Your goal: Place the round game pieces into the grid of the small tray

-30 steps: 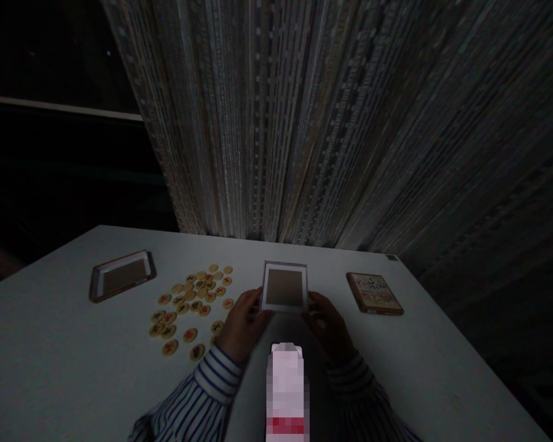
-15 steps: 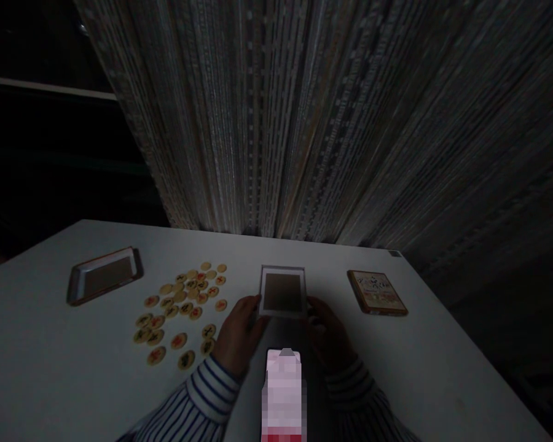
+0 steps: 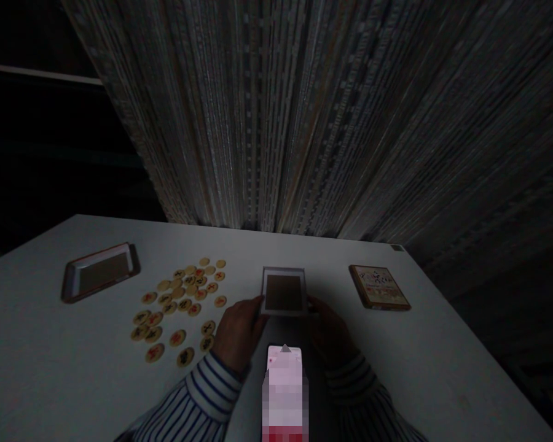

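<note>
Open shallow box between both hands, just beyond lit phone. Left hand fingers grip its left side; right hand fingers, in shadow, seem to grip the right. Round game pieces scattered left on white bench, shallow tray further left, illustrated box right, curtain behind.
</note>
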A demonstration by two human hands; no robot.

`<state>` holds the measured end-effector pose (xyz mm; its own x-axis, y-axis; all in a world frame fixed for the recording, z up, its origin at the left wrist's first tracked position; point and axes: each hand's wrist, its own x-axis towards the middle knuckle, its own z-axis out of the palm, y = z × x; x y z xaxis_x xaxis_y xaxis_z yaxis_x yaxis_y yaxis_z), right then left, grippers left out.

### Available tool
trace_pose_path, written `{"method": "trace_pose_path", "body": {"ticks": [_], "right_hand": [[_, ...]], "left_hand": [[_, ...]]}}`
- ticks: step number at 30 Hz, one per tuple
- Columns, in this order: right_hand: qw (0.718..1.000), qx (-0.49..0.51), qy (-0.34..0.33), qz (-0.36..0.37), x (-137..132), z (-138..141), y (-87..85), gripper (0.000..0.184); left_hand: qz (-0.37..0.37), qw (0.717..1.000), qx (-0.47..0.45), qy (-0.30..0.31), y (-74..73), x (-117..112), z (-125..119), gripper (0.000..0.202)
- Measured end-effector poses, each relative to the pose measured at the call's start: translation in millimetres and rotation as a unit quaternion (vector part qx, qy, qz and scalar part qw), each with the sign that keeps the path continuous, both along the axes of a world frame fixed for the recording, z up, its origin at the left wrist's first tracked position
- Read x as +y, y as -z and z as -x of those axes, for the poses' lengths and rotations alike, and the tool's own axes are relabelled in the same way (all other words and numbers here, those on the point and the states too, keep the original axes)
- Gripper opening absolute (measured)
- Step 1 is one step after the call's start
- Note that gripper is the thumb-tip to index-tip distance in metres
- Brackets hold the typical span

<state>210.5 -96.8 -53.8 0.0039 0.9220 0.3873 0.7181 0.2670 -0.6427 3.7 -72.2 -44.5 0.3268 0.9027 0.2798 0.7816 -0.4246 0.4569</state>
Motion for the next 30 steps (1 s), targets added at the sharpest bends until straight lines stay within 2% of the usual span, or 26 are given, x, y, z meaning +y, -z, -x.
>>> {"method": "trace_pose_path", "body": {"ticks": [5,13,19,30], "right_hand": [[0.999,-0.039,-0.006,-0.005,0.3,-0.3,-1.5,0.032],[0.997,-0.074,-0.02,0.009,0.5,-1.6,1.1,0.032],[0.992,-0.122,0.003,0.028,-0.8,-2.6,3.2,0.032],[0.99,-0.139,0.014,0.015,-0.7,-4.8,3.5,0.034]], "left_hand": [[0.023,0.999,0.031,0.011,-5.6,0.2,-1.7,0.032],[0.052,0.997,0.059,-0.006,-7.9,-0.1,-3.5,0.03],[0.07,0.995,0.067,-0.007,-8.8,0.3,-5.4,0.03],[0.042,0.998,0.049,0.008,-5.9,0.7,-6.4,0.028]]}}
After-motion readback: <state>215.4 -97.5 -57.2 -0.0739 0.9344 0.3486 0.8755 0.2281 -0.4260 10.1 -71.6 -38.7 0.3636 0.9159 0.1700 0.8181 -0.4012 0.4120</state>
